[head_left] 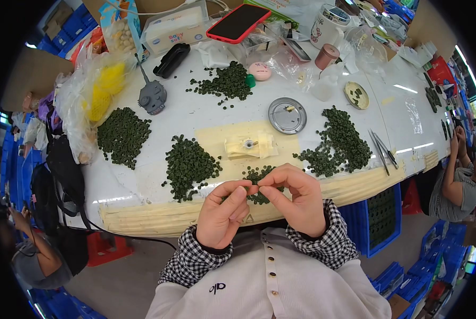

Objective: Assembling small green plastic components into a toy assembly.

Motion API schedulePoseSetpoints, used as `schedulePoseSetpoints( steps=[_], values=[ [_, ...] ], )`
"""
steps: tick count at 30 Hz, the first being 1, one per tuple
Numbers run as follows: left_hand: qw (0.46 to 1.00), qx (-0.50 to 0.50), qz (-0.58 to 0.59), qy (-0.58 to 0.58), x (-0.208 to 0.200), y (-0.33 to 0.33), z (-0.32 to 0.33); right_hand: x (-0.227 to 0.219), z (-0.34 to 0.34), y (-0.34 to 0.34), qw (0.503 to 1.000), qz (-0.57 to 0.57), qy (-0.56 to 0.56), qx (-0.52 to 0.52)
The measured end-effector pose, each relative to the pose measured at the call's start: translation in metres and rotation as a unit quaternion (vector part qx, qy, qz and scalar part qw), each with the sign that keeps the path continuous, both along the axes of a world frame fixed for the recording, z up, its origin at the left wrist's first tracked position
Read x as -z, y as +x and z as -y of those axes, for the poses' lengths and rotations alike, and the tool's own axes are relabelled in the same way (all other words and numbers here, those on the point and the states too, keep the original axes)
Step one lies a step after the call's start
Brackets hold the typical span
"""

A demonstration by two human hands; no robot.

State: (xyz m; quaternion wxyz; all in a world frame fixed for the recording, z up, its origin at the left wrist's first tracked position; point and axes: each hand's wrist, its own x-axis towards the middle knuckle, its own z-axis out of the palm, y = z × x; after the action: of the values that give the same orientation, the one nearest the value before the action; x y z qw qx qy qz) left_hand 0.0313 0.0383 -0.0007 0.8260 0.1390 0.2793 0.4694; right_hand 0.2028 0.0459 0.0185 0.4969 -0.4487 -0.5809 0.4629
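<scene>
Over the table's near edge, my left hand (224, 210) and my right hand (296, 196) meet at the fingertips. Both are pinched together around something too small to make out. Just beyond and beneath the fingers lies a small pile of dark green pieces (259, 174). A taped block (250, 145) with a round hole in its middle sits behind that pile. Larger heaps of similar green pieces spread to the left (187, 169) and to the right (344, 141) of my hands.
More green heaps lie at far left (123, 137) and at the back (227, 82). A grey model turret (152, 95), a round metal lid (287, 115) and tweezers (379, 151) rest on the table. Behind are a red-cased phone (239, 23) and a mug (326, 29). Other people sit at both sides.
</scene>
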Motion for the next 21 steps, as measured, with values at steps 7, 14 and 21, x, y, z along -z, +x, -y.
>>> schedulePoseSetpoints(
  steps=[7,14,21],
  values=[
    [0.998,-0.008,-0.06,-0.002,-0.004,0.003,0.002,-0.001,-0.001,-0.011,0.999,0.015,0.047,0.02],
    [0.998,-0.03,-0.051,-0.006,-0.003,0.004,0.003,0.002,0.003,-0.017,0.985,0.095,0.13,0.06],
    [0.999,-0.023,-0.027,-0.024,0.001,0.002,0.003,0.004,0.006,-0.019,0.977,0.113,0.167,0.064]
  ],
)
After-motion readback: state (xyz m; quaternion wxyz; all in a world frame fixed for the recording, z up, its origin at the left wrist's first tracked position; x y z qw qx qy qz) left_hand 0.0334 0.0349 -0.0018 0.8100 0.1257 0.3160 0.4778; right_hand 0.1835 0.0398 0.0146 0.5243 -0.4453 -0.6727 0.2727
